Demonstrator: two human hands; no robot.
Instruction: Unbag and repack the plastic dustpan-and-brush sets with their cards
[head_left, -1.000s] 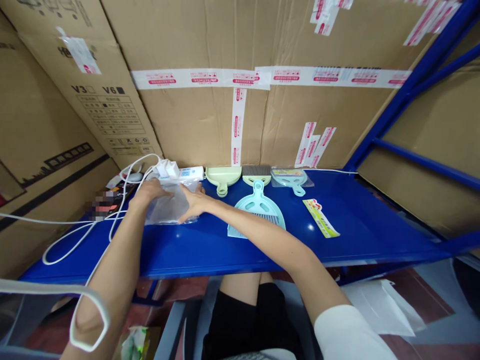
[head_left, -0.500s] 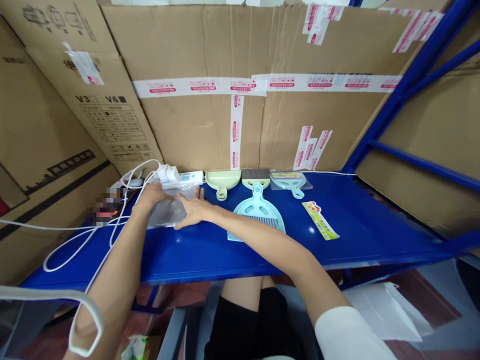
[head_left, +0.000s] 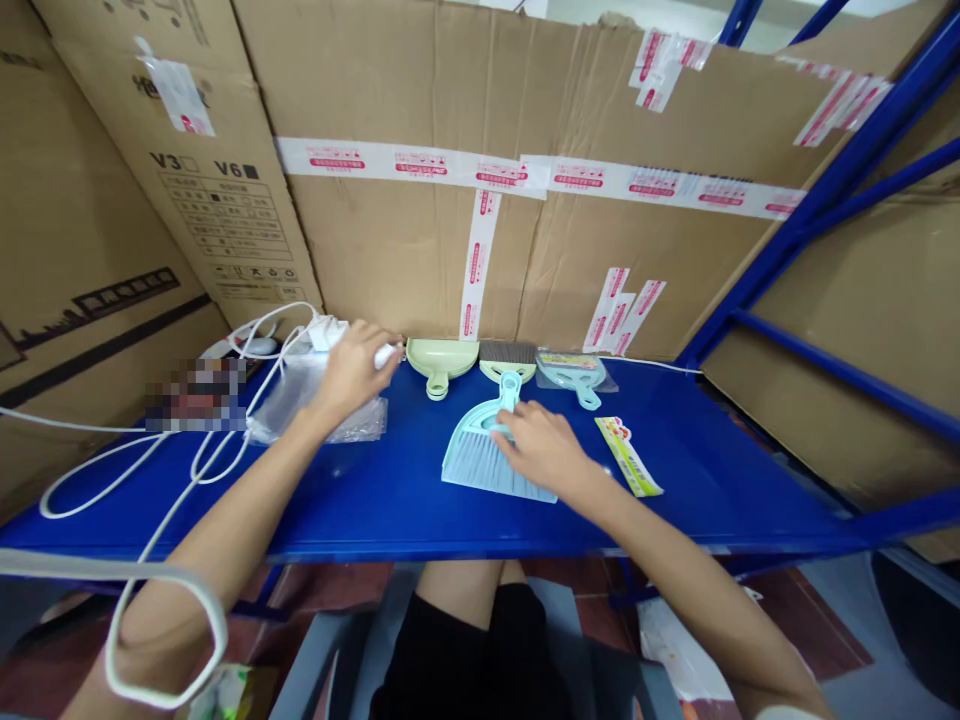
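Note:
My right hand (head_left: 546, 447) rests over a light blue dustpan-and-brush set (head_left: 480, 462), its fingers closed at the upper part below the handle. The bristles face the near edge of the table. My left hand (head_left: 358, 368) is at the far left, fingers curled at the white end of a power strip (head_left: 386, 355); its grip is partly hidden. Below that hand lie clear plastic bags (head_left: 360, 420), flat and partly covered by my forearm. A yellow-green label card (head_left: 630, 457) lies right of the blue set.
Along the cardboard wall (head_left: 390, 230) stand a green dustpan (head_left: 441, 362), a green brush (head_left: 508, 360) and a bagged blue set (head_left: 574, 372). White cables (head_left: 112, 480) loop across the left side of the blue table (head_left: 390, 520). A blue metal frame (head_left: 780, 260) rises at right.
My right hand has left the plastic bags and moved right onto the blue dustpan-and-brush set, whose bristles now show more. My left hand has shifted right and up from the bags to the power strip.

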